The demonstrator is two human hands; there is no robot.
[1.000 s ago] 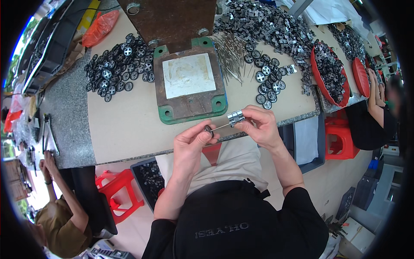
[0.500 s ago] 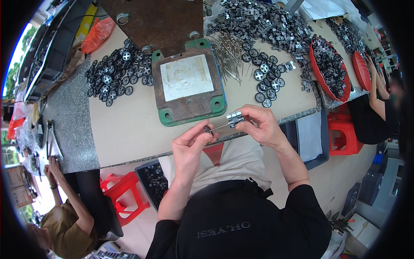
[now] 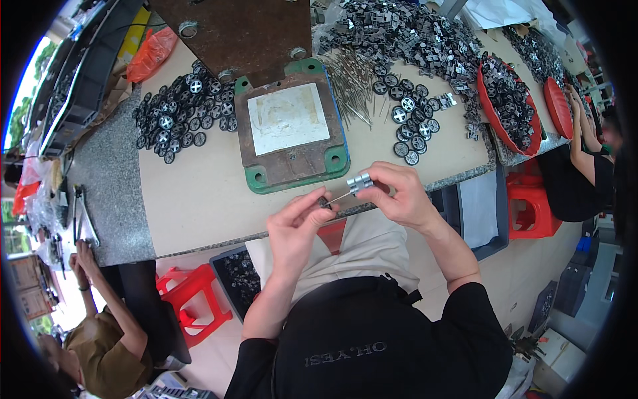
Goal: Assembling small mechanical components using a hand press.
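Note:
My left hand [image 3: 296, 223] pinches a small black toy wheel [image 3: 323, 202] between thumb and fingers. A thin metal axle [image 3: 339, 197] runs from the wheel toward a small silver-grey toy part [image 3: 359, 183], which my right hand [image 3: 396, 193] grips. Both hands are just above the near edge of the bench, close together. Beyond them lies a green-edged press base [image 3: 292, 178] with a white plate [image 3: 288, 120] on top. Loose axles [image 3: 352, 86] are heaped to the right of the base.
Black wheels lie in a left pile [image 3: 183, 116] and a right pile [image 3: 413, 120]. Grey parts [image 3: 405, 40] are heaped behind. A red basket [image 3: 484, 100] of parts stands at right. Co-workers' hands show at far left [image 3: 82, 261] and far right [image 3: 577, 106]. Red stools [image 3: 199, 302] flank me.
The silver-grey part has rotated slightly in my right hand. My left hand and the wheel have shifted a little to the right, closer to it.

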